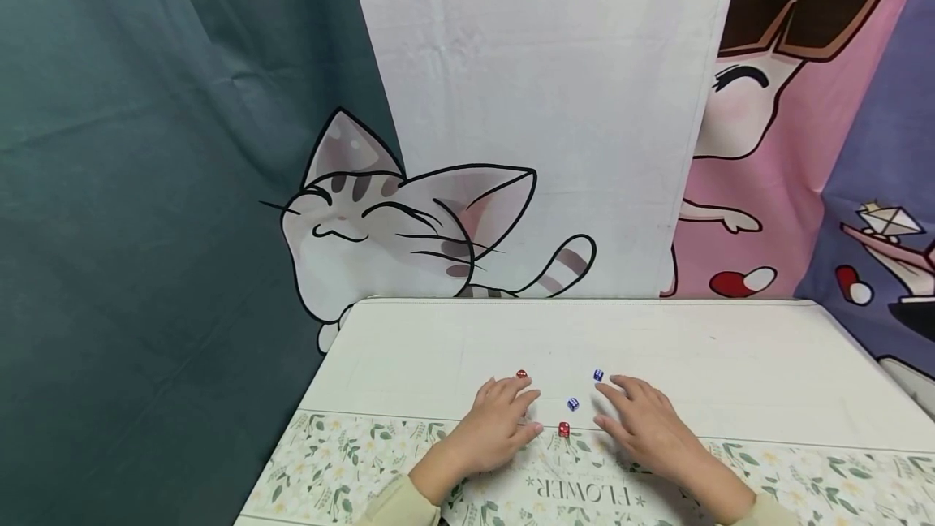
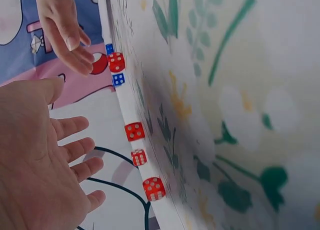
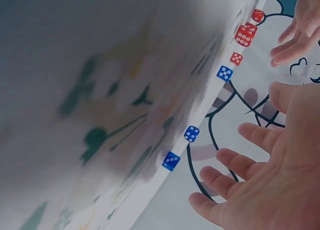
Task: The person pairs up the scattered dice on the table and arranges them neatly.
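Red and blue dice lie scattered on the table. In the head view, my left hand is spread with its fingertips beside a red die. My right hand is spread on the other side, close to a blue die. Between the hands sit another blue die and a nearer red die. Neither hand holds anything. The left wrist view shows three red dice, one of them a large die, in front of my left fingers. Blue dice, including one, face my right fingers in the right wrist view.
The white tabletop has a floral cloth strip with printed lettering along its near part. Behind it hangs a curtain with cartoon drawings, and a dark green cloth hangs at the left.
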`<state>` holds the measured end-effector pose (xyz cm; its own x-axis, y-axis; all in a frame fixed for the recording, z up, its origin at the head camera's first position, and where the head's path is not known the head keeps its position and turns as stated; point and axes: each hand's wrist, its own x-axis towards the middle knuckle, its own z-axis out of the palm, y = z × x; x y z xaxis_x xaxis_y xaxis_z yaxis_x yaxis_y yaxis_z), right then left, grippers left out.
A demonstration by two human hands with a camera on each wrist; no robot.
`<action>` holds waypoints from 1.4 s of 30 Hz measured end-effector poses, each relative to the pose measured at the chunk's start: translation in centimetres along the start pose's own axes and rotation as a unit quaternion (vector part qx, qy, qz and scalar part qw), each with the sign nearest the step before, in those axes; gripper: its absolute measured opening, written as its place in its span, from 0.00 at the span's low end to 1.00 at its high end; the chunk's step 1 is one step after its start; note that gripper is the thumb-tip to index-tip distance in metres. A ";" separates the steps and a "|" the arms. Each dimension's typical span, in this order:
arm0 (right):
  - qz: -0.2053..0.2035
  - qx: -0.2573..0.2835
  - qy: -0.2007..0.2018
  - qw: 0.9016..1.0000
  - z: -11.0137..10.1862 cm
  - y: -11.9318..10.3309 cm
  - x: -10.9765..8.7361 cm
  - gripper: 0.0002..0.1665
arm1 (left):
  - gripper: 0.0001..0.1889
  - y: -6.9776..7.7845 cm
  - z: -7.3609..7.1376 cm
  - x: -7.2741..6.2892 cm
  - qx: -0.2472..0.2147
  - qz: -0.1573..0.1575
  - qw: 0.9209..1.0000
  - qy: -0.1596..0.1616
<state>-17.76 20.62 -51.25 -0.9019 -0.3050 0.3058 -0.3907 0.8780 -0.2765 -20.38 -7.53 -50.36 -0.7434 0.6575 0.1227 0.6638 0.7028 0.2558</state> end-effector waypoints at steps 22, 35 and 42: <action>-0.011 -0.005 -0.048 0.999 0.7 -2.3 0.6 0.22 | 0.20 2.2 1.5 1.9 0.098 0.013 0.995 -0.003; -0.058 -0.014 -0.046 0.997 1.6 -3.0 1.2 0.13 | 0.13 3.4 2.0 3.1 0.162 -0.005 0.987 -0.012; -0.066 -0.017 -0.043 0.997 2.2 -3.2 1.6 0.11 | 0.11 3.6 1.8 3.7 0.164 -0.021 0.986 -0.021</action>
<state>-18.38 16.47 -51.87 -0.8566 -0.4472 0.2572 -0.5010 0.8403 -0.2073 -20.64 -2.08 -50.71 -0.7711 0.6321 0.0767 0.6288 0.7749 -0.0641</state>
